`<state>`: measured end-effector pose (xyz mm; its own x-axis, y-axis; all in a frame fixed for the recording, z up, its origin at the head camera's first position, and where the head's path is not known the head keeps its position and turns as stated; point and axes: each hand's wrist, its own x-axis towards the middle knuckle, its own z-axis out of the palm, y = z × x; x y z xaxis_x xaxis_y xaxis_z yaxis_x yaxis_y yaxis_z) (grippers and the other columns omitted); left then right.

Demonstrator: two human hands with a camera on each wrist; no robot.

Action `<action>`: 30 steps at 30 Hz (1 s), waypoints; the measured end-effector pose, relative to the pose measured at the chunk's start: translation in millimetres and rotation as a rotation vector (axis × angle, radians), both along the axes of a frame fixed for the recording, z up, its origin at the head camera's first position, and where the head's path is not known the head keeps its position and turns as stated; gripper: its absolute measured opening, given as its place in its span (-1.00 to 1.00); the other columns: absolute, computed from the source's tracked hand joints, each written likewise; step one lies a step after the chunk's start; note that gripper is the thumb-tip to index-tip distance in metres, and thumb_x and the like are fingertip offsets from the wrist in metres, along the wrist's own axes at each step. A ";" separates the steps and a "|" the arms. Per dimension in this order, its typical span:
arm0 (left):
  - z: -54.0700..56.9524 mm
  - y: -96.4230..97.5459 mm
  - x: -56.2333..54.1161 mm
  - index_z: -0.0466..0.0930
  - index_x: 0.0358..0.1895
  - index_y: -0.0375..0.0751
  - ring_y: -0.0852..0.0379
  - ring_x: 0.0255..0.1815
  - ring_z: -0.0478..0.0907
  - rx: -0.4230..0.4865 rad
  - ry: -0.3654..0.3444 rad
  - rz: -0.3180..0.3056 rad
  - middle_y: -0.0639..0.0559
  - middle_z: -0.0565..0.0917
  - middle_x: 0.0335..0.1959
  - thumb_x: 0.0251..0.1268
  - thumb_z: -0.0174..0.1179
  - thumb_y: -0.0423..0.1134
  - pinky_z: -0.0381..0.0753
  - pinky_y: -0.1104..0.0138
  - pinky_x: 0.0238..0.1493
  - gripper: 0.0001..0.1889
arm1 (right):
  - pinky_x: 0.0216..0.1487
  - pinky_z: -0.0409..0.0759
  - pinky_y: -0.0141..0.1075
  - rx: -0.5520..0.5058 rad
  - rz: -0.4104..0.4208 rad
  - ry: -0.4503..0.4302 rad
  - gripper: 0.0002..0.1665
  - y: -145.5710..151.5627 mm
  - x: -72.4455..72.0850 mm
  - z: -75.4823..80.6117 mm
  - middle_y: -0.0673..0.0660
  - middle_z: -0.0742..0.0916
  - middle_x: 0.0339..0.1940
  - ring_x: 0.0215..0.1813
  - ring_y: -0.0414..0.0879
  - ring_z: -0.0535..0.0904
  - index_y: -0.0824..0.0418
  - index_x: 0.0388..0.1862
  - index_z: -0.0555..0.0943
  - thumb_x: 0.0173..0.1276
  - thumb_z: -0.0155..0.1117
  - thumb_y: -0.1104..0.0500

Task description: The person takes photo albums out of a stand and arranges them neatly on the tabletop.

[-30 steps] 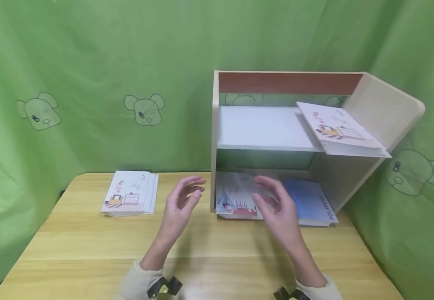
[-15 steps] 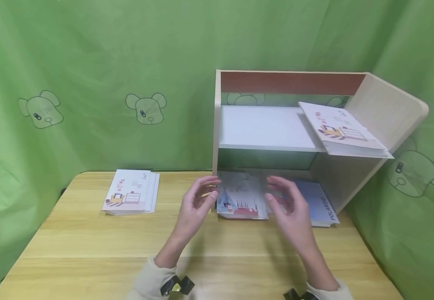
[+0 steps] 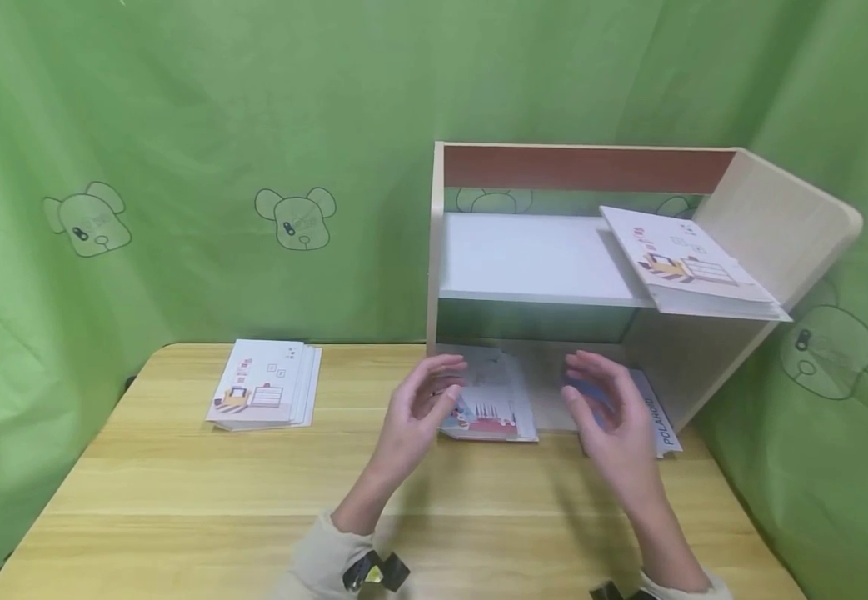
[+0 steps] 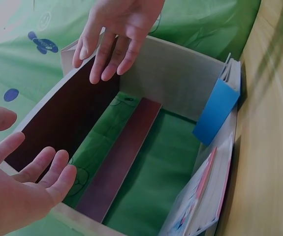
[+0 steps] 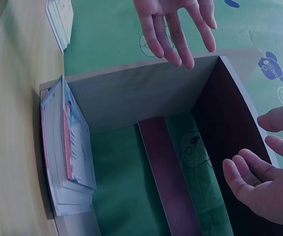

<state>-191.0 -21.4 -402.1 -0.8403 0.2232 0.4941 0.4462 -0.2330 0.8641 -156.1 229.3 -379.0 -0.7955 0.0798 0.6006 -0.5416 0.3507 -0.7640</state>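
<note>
My left hand [image 3: 419, 417] hovers in front of the lower left of a two-tier wooden shelf [image 3: 539, 258], fingers loosely bent and holding nothing. My right hand [image 3: 617, 429] is held likewise at the lower right, also holding nothing. Nearest the left hand lies a small pile of books [image 3: 497, 421] with a red and blue picture cover, on the bottom level. Behind the right hand, a blue book [image 4: 217, 108] lettered POLAROID [image 3: 662, 421] is partly hidden in the head view. In both wrist views the palms face each other with a wide gap between them.
On the upper tier, a white book [image 3: 685, 258] with a yellow drawing leans at the right side, jutting past the front edge. Several similar books [image 3: 257, 387] are stacked on the wooden table [image 3: 179, 500] to the left. A green curtain [image 3: 179, 108] hangs behind.
Both hands have shifted to the right across the front of the shelf, keeping about the same spacing. The right hand now covers more of the blue book; the books have stayed put.
</note>
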 end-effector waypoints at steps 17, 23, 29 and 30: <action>2.2 35.6 -0.2 0.48 0.32 -0.27 -0.16 0.26 0.57 0.007 0.006 -0.044 -0.15 0.59 0.27 0.50 0.14 -0.38 0.58 0.16 0.33 -0.62 | 0.22 0.61 -0.41 -0.121 -0.006 -0.008 -0.39 21.7 5.2 3.8 0.34 0.65 0.23 0.25 0.03 0.59 0.43 0.38 0.43 0.35 0.22 0.59; 4.1 49.6 -1.5 0.47 0.32 -0.29 -0.15 0.23 0.59 0.018 0.030 -0.047 -0.18 0.60 0.24 0.50 0.14 -0.37 0.60 0.16 0.30 -0.61 | 0.19 0.63 -0.41 -0.164 -0.012 0.019 -0.40 32.8 6.4 2.8 0.31 0.68 0.19 0.20 -0.01 0.63 0.50 0.35 0.43 0.32 0.21 0.62; 6.6 65.4 -3.2 0.47 0.32 -0.31 -0.09 0.22 0.60 0.024 0.053 -0.060 -0.20 0.62 0.22 0.51 0.14 -0.35 0.60 0.15 0.30 -0.62 | 0.18 0.63 -0.41 -0.202 -0.056 -0.002 -0.41 40.6 8.7 2.0 0.27 0.70 0.17 0.16 -0.03 0.65 0.50 0.33 0.45 0.31 0.21 0.63; 7.6 67.6 -3.6 0.47 0.33 -0.30 -0.08 0.22 0.60 0.024 0.057 -0.059 -0.20 0.62 0.22 0.51 0.14 -0.34 0.60 0.15 0.30 -0.61 | 0.18 0.63 -0.41 -0.222 -0.046 0.008 -0.42 42.0 8.5 1.7 0.27 0.70 0.16 0.16 -0.03 0.65 0.51 0.32 0.45 0.31 0.21 0.64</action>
